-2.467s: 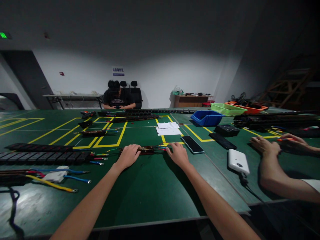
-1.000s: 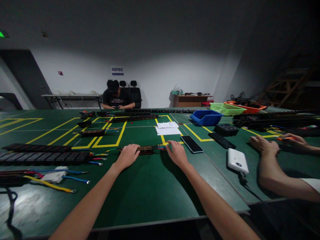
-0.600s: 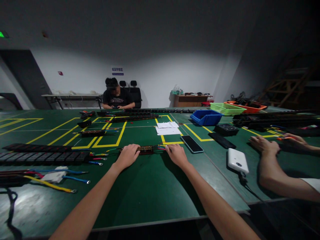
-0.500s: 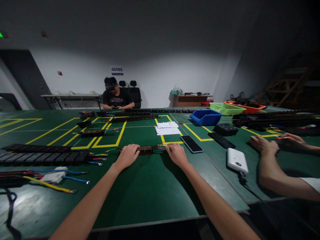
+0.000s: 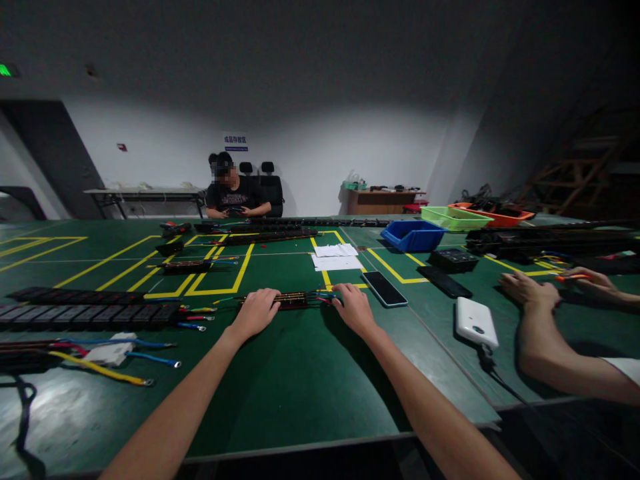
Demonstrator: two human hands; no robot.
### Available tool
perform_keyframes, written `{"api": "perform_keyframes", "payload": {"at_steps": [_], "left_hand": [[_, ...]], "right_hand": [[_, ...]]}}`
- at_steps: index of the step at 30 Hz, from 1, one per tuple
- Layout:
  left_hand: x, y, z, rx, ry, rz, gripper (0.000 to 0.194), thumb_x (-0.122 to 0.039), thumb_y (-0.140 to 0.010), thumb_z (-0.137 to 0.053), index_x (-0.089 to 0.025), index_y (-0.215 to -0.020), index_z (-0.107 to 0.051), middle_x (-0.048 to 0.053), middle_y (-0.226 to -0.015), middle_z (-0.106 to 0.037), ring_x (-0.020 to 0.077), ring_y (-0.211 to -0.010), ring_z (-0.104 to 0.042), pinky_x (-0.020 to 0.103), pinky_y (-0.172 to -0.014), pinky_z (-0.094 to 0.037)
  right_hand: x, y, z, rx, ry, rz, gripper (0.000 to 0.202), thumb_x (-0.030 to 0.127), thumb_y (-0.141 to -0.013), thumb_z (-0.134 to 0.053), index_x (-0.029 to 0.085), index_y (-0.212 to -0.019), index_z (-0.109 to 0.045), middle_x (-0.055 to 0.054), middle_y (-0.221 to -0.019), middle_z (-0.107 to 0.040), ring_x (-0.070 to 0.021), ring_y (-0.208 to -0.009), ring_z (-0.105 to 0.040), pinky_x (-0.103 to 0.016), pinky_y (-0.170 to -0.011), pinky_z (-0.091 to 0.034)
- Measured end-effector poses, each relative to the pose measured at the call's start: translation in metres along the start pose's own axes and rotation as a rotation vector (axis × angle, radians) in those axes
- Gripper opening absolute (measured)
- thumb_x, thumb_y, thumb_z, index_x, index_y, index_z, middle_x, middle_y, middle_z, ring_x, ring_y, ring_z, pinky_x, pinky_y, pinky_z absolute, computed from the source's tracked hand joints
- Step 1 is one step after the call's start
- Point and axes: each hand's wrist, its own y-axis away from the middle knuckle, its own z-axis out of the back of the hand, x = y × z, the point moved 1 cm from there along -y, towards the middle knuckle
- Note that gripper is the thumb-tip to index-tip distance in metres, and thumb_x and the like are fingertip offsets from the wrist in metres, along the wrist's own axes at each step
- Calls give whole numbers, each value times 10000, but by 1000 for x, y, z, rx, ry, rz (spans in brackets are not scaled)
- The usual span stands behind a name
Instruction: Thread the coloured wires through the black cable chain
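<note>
A short black module [image 5: 293,301] with thin wires along its top lies on the green table [image 5: 295,373] in front of me. My left hand [image 5: 259,309] grips its left end, fingers over the top and thumb along the near side. Coloured wires [image 5: 323,296], red, blue and green among them, stick out of its right end. My right hand [image 5: 353,304] is at those wire ends, its fingers bent and slightly apart; whether a wire is between them is too small to tell.
Black strips [image 5: 95,315] and lugged cables [image 5: 100,368] lie left. Papers [image 5: 336,257], a phone [image 5: 384,288], a white power bank [image 5: 476,321] and a blue bin [image 5: 413,235] are right. A person's hands [image 5: 530,291] work at far right; another person [image 5: 235,193] sits opposite.
My right hand's fingers have loosened a little at the wire ends, and more of the wires shows. My left hand stays on the module. The person opposite has raised a dark object.
</note>
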Motion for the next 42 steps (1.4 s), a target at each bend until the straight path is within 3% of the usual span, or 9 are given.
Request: {"api": "perform_keyframes", "payload": {"at_steps": [7, 12, 16, 22, 26, 30, 36, 42], "left_hand": [[-3, 0, 3, 4, -3, 4, 380, -374, -1004, -376, -209, -1265, -598, 97, -1278, -656, 255, -1186, -595, 457, -1041, -447], [-2, 0, 2, -2, 2, 2, 374, -369, -1000, -381, -214, -1262, -598, 98, -1271, -659, 260, -1177, -600, 466, -1041, -449], [-2, 0, 2, -6, 2, 2, 365, -364, -1002, -390, -214, -1263, -596, 95, -1260, -659, 257, -1170, -603, 459, -1040, -450], [-3, 0, 1, -3, -12, 4, 359, -364, -1000, -389, -214, -1253, -595, 96, -1262, -661, 257, -1164, -605, 457, -1036, -445], [0, 0, 0, 2, -1, 4, 376, -374, -1004, -381, -213, -1267, -596, 95, -1277, -657, 252, -1180, -597, 456, -1045, -440], [1, 0, 0, 0, 2, 0, 380, -379, -1006, -387, -207, -1269, -601, 89, -1274, -657, 243, -1176, -599, 443, -1044, -443], [-2, 0, 2, 10, 1, 8, 384, -366, -1007, -386, -197, -1279, -597, 96, -1277, -655, 243, -1182, -597, 449, -1053, -439], [-2, 0, 2, 4, -2, 5, 374, -365, -1008, -387, -204, -1269, -601, 92, -1275, -658, 245, -1182, -597, 448, -1050, -440]], "right_hand": [[0, 1, -2, -12, 16, -1, 297, 242, -969, -542, 235, -1263, -583, -112, -1312, -593, -249, -1218, -531, -355, -934, -406], [0, 2, -5, 52, 53, -5, 318, 262, -982, -528, 248, -1297, -566, -110, -1311, -595, -264, -1223, -523, -358, -910, -409], [1, 1, -3, -14, 35, -2, 351, 241, -979, -524, 233, -1329, -547, -117, -1340, -592, -249, -1232, -527, -346, -928, -407], [1, 1, -4, 99, 31, 10, 295, 233, -1014, -447, 230, -1280, -574, -94, -1280, -667, -245, -1205, -568, -345, -924, -403], [0, 0, -3, 92, -11, -27, 306, 254, -1057, -350, 205, -1274, -560, -101, -1188, -704, -231, -1137, -609, -329, -895, -396], [1, 0, 0, 100, -2, -31, 263, 301, -1060, -379, 206, -1144, -609, -84, -1079, -724, -226, -1051, -626, -304, -847, -386], [0, 0, 2, 108, 28, 24, 371, 342, -1062, -377, 203, -900, -680, -81, -1045, -721, -219, -1035, -604, -293, -836, -384], [-5, -1, -5, 33, -34, 6, 170, 292, -989, -553, 222, -1101, -659, -80, -1147, -687, -225, -1108, -587, -301, -864, -401]]}}
